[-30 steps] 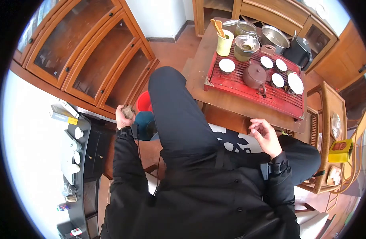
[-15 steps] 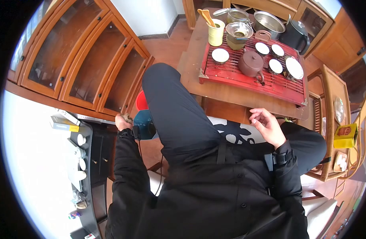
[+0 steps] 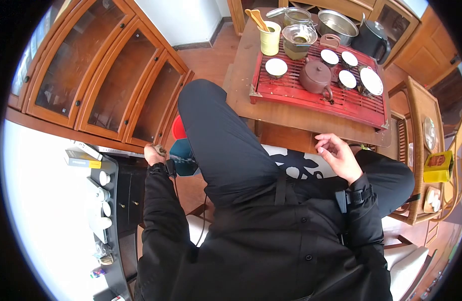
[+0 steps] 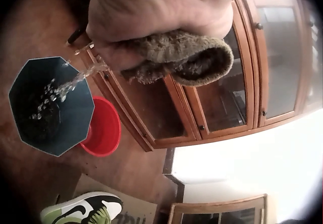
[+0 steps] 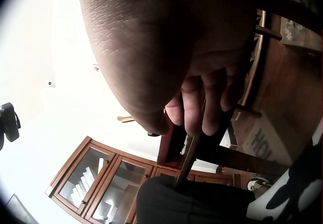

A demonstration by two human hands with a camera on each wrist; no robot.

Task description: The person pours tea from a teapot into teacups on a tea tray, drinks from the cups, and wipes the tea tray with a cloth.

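My left hand point(image 3: 153, 154) grips a rough-textured brown cloth point(image 4: 189, 55), bunched so that one end curls into a loop. Water point(image 4: 65, 88) streams from beneath the fist into a dark teal bin point(image 4: 75, 113) on the floor, also visible beside my knee in the head view. The palm and fingers hide part of the cloth. My right hand point(image 3: 336, 156) hovers over my lap near the table's edge, fingers loosely bent and holding nothing.
A red bucket point(image 4: 112, 133) stands against the bin. On the wooden table, a red tea tray point(image 3: 271, 95) bears a brown teapot point(image 3: 315, 78), several white cups and a glass pitcher point(image 3: 297, 47). Glass-door cabinets point(image 3: 108, 90) rise at the left, a rattan chair point(image 3: 423, 108) at the right.
The left hand has turned over, and the cloth shows less in the head view. The right hand keeps its pose. The whole head view has shifted slightly.
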